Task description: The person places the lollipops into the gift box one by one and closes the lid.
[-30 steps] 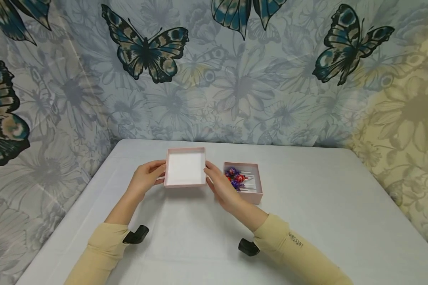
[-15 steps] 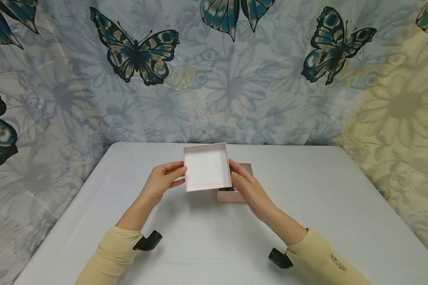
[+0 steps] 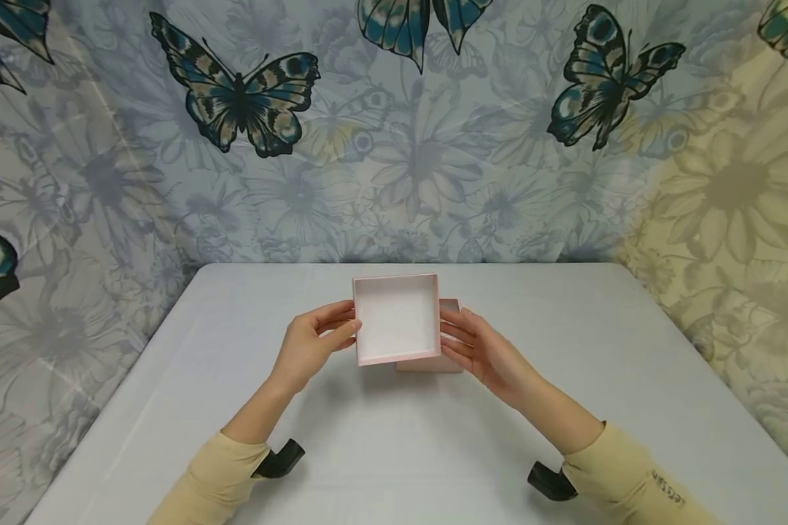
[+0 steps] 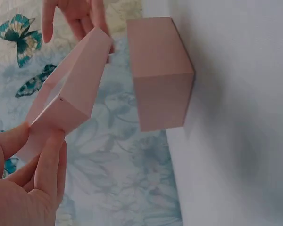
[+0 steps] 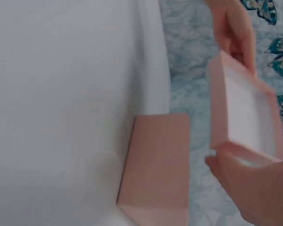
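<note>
A shallow pink box lid [image 3: 397, 321], white inside, is held up with its hollow side facing the head camera. My left hand [image 3: 315, 346] pinches its left wall between thumb and fingers, as the left wrist view [image 4: 35, 174] also shows. Along the right wall lie the extended fingers of my right hand [image 3: 492, 357], the thumb lifted off the lid. Behind and below the lid stands the deeper pink box [image 3: 430, 364], mostly covered by it in the head view. Its side walls show in the left wrist view [image 4: 162, 70]; its inside is hidden.
Under everything is a white table [image 3: 394, 452], its far edge close behind the box. A cloth backdrop [image 3: 420, 182] with butterflies and flowers hangs behind and at the left. Black wrist cameras [image 3: 282, 459] stick out from both sleeves.
The lid has moved right, over the box, and now covers the lollipops seen inside it a second ago. My right hand has moved right, and its thumb has come off the lid.
</note>
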A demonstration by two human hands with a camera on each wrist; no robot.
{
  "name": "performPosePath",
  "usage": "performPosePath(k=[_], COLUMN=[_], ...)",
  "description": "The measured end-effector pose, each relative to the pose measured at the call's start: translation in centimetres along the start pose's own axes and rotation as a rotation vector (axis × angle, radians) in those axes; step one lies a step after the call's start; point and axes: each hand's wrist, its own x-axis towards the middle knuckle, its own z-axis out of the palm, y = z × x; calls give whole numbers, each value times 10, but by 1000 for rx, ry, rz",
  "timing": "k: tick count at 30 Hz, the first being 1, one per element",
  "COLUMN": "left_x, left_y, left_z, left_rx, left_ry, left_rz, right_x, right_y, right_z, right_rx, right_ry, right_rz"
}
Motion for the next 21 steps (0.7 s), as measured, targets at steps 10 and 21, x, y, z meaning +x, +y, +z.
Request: performPosePath(k=[10, 21], left_x=[-28, -27], left_y=[28, 23], left_z=[12, 10], left_rx=[235, 221], left_ry=[-81, -206], left_rz=[247, 85], right_x=[-13, -19], right_y=[-14, -7], right_z=[-24, -23], right_rx=[163, 103], right_ry=[-254, -190], right_rz=[322, 249])
